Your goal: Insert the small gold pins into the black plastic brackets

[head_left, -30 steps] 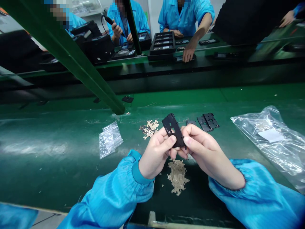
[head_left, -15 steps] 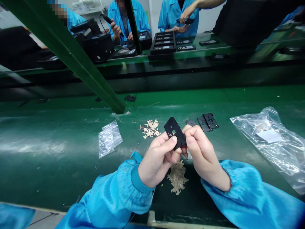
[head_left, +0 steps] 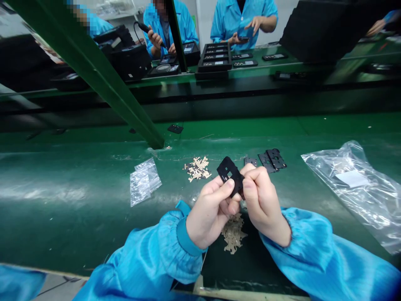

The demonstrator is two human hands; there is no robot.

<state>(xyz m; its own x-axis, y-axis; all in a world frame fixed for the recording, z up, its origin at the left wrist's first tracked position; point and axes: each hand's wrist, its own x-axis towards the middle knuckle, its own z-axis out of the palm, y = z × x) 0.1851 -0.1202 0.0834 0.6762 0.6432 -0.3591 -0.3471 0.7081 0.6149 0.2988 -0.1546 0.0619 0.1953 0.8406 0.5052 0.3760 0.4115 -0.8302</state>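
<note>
A flat black plastic cover (head_left: 228, 168) with small cut-outs is tilted between my hands. My left hand (head_left: 213, 205) grips it from the lower left, thumb flat across its face. At its right edge, my right hand (head_left: 262, 196) has thumb and fingers pinched together; the fingertips hide whatever lies between them. Below the hands lies a pile of small tan metal pieces (head_left: 233, 238), partly covered by my left fingers. Another heap of small light pieces (head_left: 199, 168) sits beyond my left hand. Several similar black covers (head_left: 272, 160) lie just past my right hand.
Small clear plastic bags (head_left: 144, 179) lie to the left, a large clear bag (head_left: 354, 179) to the right. A slanted green post (head_left: 103, 83) crosses the left side. Across the bench, people in blue work by a black tray (head_left: 214, 58). One black piece (head_left: 175, 128) lies further back.
My right hand has shifted slightly left and its fingers have curled closer at the cover's edge. My left hand still holds the cover. Across the bench, a co-worker's raised hand has moved.
</note>
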